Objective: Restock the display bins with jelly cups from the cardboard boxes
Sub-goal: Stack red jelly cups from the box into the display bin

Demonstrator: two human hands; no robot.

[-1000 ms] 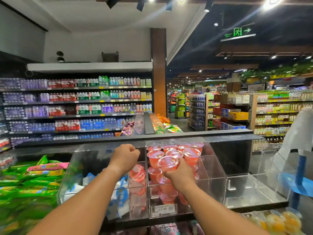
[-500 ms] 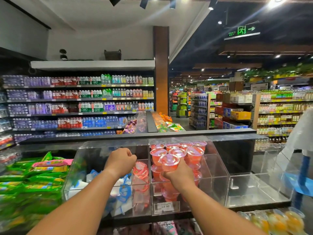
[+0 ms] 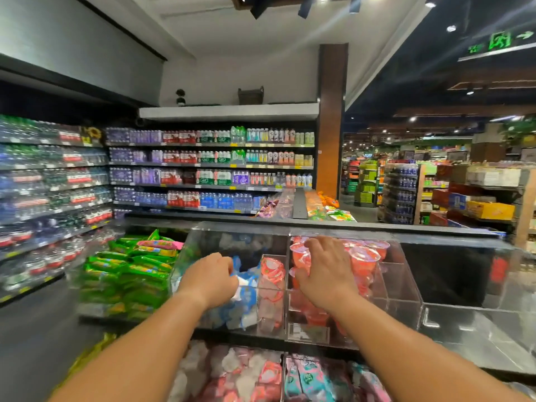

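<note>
Red jelly cups (image 3: 364, 256) are piled in a clear display bin (image 3: 401, 288) straight ahead. My right hand (image 3: 327, 274) lies palm down over the pile's left side, with fingers and thumb curled round a cup there. My left hand (image 3: 211, 278) is at the front of the neighbouring clear bin (image 3: 203, 239), its fingers curled at the edge of the clear lid. That bin holds blue-and-white packs (image 3: 246, 311), and a narrow section at its right holds more red cups (image 3: 271, 271) on their sides. No cardboard box is in view.
Green snack packs (image 3: 130, 274) are heaped to the left of the bins. A bare clear bin (image 3: 464, 323) stands to the right. Lower bins (image 3: 246, 372) with pink and teal packs sit below my arms. Drink shelves (image 3: 203, 169) line the back wall.
My right hand has turned from holding a cup up from below to lying over the pile. My left hand has come down from the bin's top edge. The view has swung left.
</note>
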